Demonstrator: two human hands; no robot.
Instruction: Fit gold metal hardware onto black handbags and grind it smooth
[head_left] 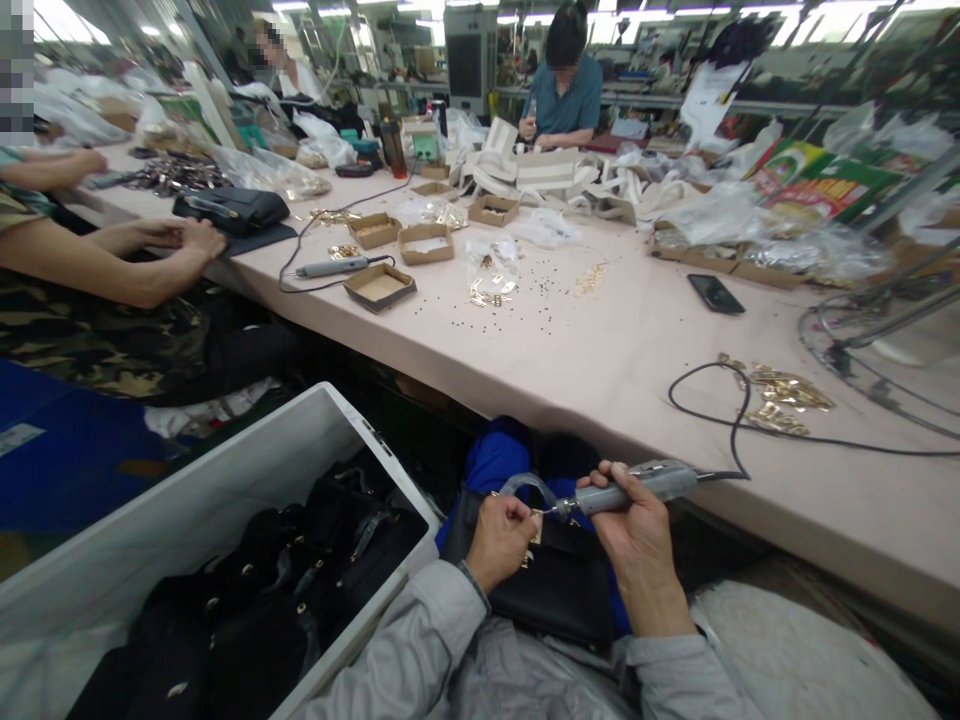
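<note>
On my lap lies a black handbag (pixel 555 590) with gold fittings and a clear-wrapped handle (pixel 531 484). My right hand (pixel 634 520) is wrapped round a grey electric screwdriver (pixel 660 482), its tip pointing left at a gold metal plate (pixel 537 527) on the bag. Close to that tip, my left hand (pixel 501 540) has its fingers pinched together at the plate's edge. Whatever sits between those fingertips is too small to make out. A black cord runs from the screwdriver's back end onto the table.
A white bin (pixel 352 430) of black bags stands at my left. Across the pink table (pixel 600 370) lie gold hardware (pixel 787 390), a phone (pixel 715 293), cardboard trays (pixel 380 287) and another screwdriver (pixel 334 267). One co-worker's hands (pixel 184 235) are at the left; another person (pixel 570 90) sits opposite.
</note>
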